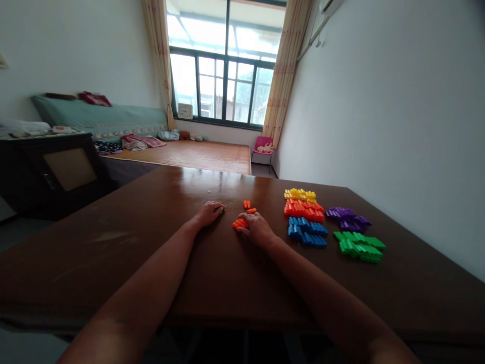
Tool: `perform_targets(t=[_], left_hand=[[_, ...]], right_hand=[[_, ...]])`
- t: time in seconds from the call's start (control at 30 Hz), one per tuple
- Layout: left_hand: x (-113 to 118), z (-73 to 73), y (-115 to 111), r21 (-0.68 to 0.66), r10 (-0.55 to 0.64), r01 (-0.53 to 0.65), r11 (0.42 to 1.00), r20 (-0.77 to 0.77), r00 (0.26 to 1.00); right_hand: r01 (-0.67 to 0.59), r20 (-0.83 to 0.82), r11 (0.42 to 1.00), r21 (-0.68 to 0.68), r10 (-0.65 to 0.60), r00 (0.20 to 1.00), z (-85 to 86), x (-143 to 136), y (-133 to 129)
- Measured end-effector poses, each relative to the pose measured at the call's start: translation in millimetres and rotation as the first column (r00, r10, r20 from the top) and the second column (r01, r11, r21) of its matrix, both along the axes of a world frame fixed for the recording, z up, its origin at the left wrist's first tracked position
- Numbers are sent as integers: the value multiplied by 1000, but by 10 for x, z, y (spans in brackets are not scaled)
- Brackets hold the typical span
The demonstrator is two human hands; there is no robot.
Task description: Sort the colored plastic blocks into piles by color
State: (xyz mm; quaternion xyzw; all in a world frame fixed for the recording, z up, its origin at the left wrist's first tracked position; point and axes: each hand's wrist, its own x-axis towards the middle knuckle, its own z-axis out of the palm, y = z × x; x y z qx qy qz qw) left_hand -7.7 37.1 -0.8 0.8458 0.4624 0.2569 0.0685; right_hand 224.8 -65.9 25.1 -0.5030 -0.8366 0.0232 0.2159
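Small orange cylindrical plastic pieces [240, 224] under right hand [256, 228]
Pieces lay on the glossy brown table, left of the red-orange stack [304, 210]; right-hand fingers touched them, left-hand [209, 213] grip indeterminate.

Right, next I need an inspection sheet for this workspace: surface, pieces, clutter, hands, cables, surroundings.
Surface: brown tabletop, glossy, window glare at the far edge.
Pieces: yellow, orange-red, blue, purple and green groups at right; three orange pieces beyond the right hand.
Clutter: pale speck on the tabletop, too small to identify.
Hands: left hand curled by a small green bit, grip unclear; right hand touching an orange cluster.
Cables: nothing seen on the tabletop; pale pipe high on the wall.
Surroundings: bed, window, pink chair, dark cabinet.
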Motion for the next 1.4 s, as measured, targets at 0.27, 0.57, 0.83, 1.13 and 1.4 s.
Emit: perform_targets(t=[0.27,0.57,0.83,1.13,1.4], left_hand=[[-31,-29,34,10,-45,45,999,54,998],[-36,22,0,-21,-21,21,1000,39,999],[-34,35,-9,-33,-23,26,999,63,998],[-30,6,9,-12,-18,19,1000,36,999],[-21,12,-2,-17,-5,5,1000,33,999]], right_hand=[[5,-206,1000,-17,-8,978,49,220,85],[565,-457,813,-144,-561,690,177,1950,467],[792,-279,609,-45,-769,575,-62,2484,451],[650,-361,723,234,-557,748,121,1928,443],[123,48,985,117,-130,990,-10,373,327]])
